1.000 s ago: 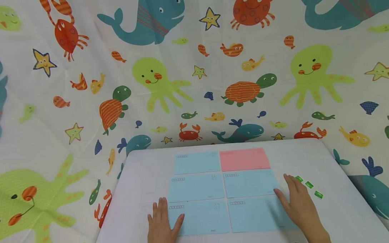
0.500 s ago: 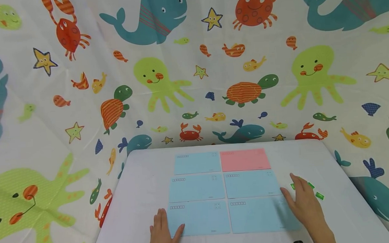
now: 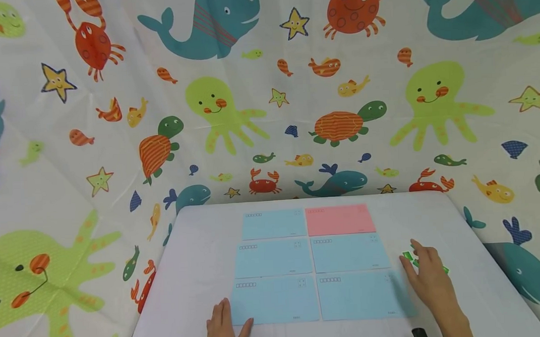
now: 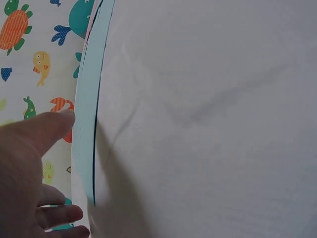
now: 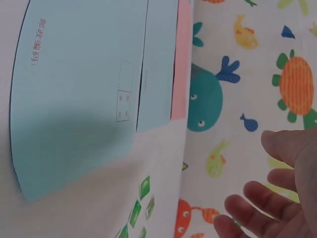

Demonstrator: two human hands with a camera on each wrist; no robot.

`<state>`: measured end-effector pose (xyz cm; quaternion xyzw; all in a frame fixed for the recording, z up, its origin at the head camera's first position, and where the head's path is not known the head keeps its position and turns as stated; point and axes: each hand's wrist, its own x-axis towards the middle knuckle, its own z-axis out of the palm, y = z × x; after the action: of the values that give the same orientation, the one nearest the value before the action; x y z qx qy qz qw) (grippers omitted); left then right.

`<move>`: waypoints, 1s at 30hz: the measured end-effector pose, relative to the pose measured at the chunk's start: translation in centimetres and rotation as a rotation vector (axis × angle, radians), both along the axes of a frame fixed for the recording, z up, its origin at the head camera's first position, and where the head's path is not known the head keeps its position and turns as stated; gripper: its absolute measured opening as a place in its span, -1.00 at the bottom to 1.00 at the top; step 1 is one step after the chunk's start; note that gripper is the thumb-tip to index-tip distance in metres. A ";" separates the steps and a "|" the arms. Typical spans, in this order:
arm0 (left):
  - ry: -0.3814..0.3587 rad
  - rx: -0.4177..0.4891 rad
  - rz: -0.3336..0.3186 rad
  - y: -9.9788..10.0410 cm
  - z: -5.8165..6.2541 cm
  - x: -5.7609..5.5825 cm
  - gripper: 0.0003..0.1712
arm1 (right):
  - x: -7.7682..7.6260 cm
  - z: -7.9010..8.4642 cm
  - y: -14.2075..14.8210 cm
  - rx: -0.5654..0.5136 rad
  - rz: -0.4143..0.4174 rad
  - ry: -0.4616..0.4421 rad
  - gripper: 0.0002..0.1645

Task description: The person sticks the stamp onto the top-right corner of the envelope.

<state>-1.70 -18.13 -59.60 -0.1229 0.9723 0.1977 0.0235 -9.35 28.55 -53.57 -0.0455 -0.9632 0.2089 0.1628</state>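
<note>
Several light blue envelopes and a pink envelope [image 3: 341,219] lie in two columns, the pink one at the back right. My left hand [image 3: 224,329] is at the left edge of the front left envelope [image 3: 274,302], its thumb by the lower left corner. Out to the right, my right hand [image 3: 434,282] hovers with nothing between its spread fingers. Small green pieces [image 3: 407,256] lie around and partly behind this hand; in the right wrist view the green pieces [image 5: 134,214] look flat, with white edges. Whether the left fingers touch the paper I cannot tell.
A white table [image 3: 188,270] carries everything. Behind and at the sides hangs a curtain [image 3: 267,89] printed with sea animals. Part of a black object [image 3: 420,334] shows at the bottom edge near my right wrist. The front right envelope [image 3: 364,296] lies beside the right forearm.
My right hand has moved right, away from the envelopes and over the green pieces. The left hand has drawn back slightly toward the near edge. The envelopes stay in place.
</note>
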 end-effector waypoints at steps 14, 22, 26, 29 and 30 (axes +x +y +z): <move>-0.008 -0.018 -0.039 -0.3 -0.3 0.4 -0.02 | -0.6 -0.6 2.4 -0.031 -0.006 0.045 -0.47; -0.022 -0.034 -0.057 -0.3 -0.6 0.3 -0.06 | -0.9 -0.7 3.9 -0.044 -0.064 -0.014 -0.58; -0.023 -0.040 -0.049 -0.2 -0.7 0.3 -0.08 | -0.9 -1.0 4.4 -0.044 -0.084 -0.032 -0.62; -0.020 -0.038 -0.040 -0.1 -0.8 0.3 -0.10 | -1.0 -1.4 4.7 -0.056 -0.098 -0.062 -0.63; -0.021 -0.036 -0.039 0.0 -0.8 0.3 -0.11 | -1.0 -1.5 4.8 -0.065 -0.102 -0.079 -0.63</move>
<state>-1.41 -18.18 -60.35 -0.1066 0.9776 0.1783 0.0350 -10.36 33.38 -55.07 -0.1077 -0.9580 0.2296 0.1337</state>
